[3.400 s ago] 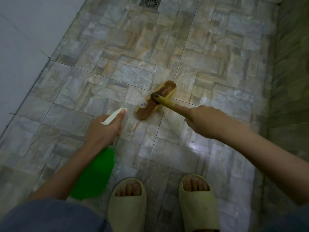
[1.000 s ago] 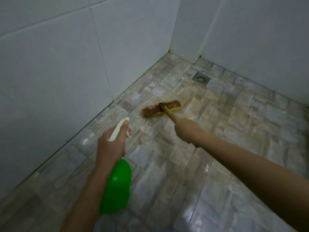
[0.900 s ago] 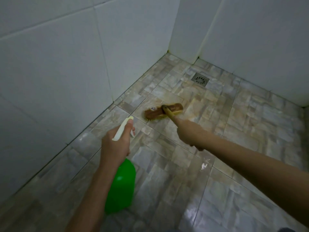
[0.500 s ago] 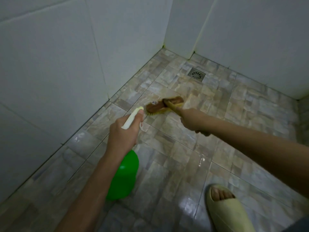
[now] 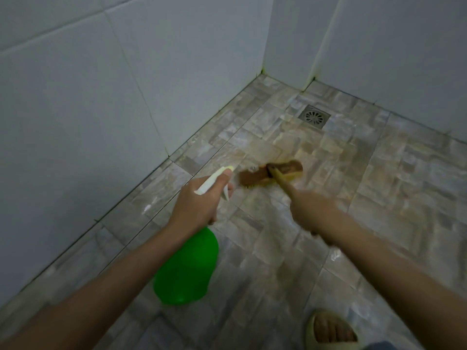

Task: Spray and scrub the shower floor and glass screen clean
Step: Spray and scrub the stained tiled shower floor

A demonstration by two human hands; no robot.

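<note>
My left hand (image 5: 195, 207) grips the neck of a green spray bottle (image 5: 187, 269) with a pale trigger head that points toward the floor ahead. My right hand (image 5: 312, 210) holds the yellow handle of a brown scrub brush (image 5: 271, 174). The brush head lies flat on the stone-patterned shower floor (image 5: 379, 198), just beyond the spray nozzle. The floor looks wet and glossy around the brush. No glass screen shows in this view.
White tiled walls (image 5: 101, 109) close off the left side and the far corner. A round metal drain (image 5: 314, 117) sits in the floor near that corner. My foot in a pale slipper (image 5: 331, 333) stands at the bottom right.
The brush head has shifted slightly right along the floor near the left wall. My left hand with the bottle stays close behind it. The view has tilted down a little.
</note>
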